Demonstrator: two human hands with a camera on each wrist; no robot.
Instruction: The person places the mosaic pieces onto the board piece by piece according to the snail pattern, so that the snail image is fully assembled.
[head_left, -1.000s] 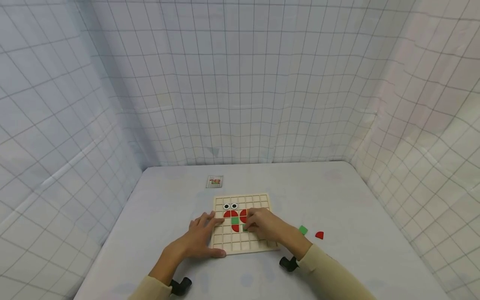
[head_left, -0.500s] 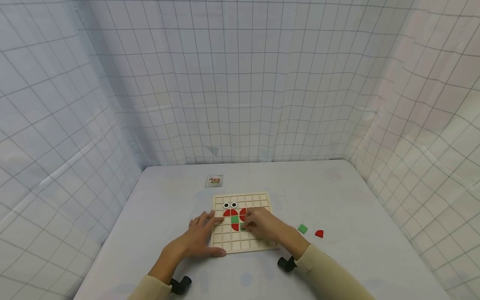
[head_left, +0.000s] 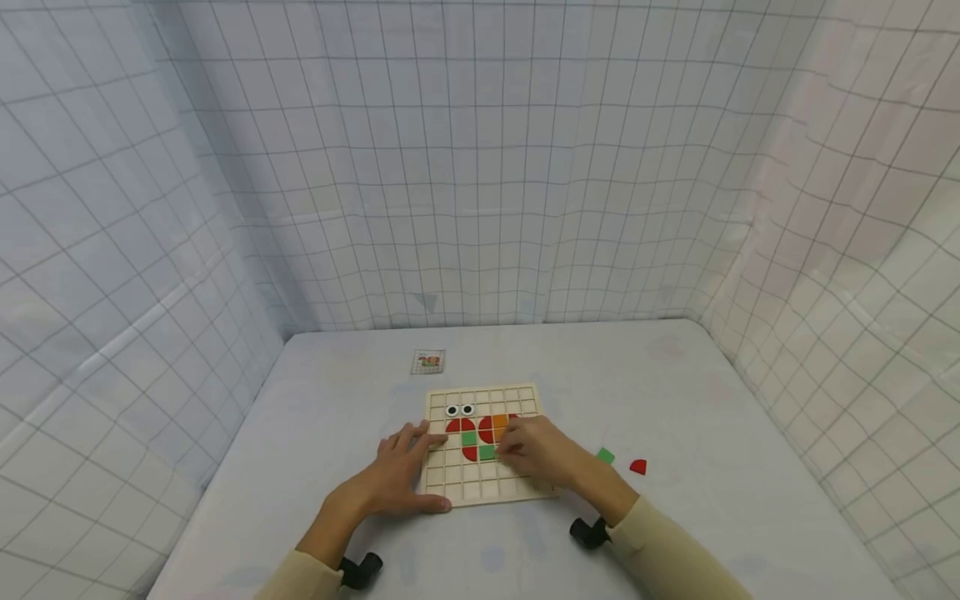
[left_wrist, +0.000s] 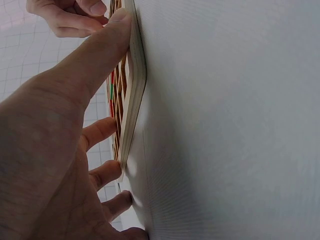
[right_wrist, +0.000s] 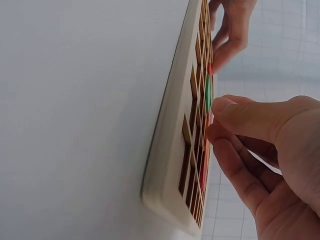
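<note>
A wooden grid board [head_left: 457,490] lies on the table with flat coloured tiles in its cells. My left hand [head_left: 405,473] rests at its left edge, fingers spread and thumb on the front rim, holding no tile. A green square tile [head_left: 487,452] lies flat in a cell beside a red quarter-circle tile [head_left: 469,453]. My right hand [head_left: 536,450] is just right of that green tile; in the right wrist view its thumb [right_wrist: 227,111] is by the tile and its fingers are loosely bent, gripping nothing visible. The hand covers part of the board's right side.
Right of the board lie a loose green square tile [head_left: 606,456], partly behind the right forearm, and a red quarter-circle tile [head_left: 638,467]. A small picture card [head_left: 428,362] lies behind the board. Two eye tiles [head_left: 460,411] and an orange tile [head_left: 501,422] sit in the grid.
My right hand has shifted slightly right, off the green tile, which now shows whole and flat in its cell. The orange tile has come into view. My left hand has stayed put.
</note>
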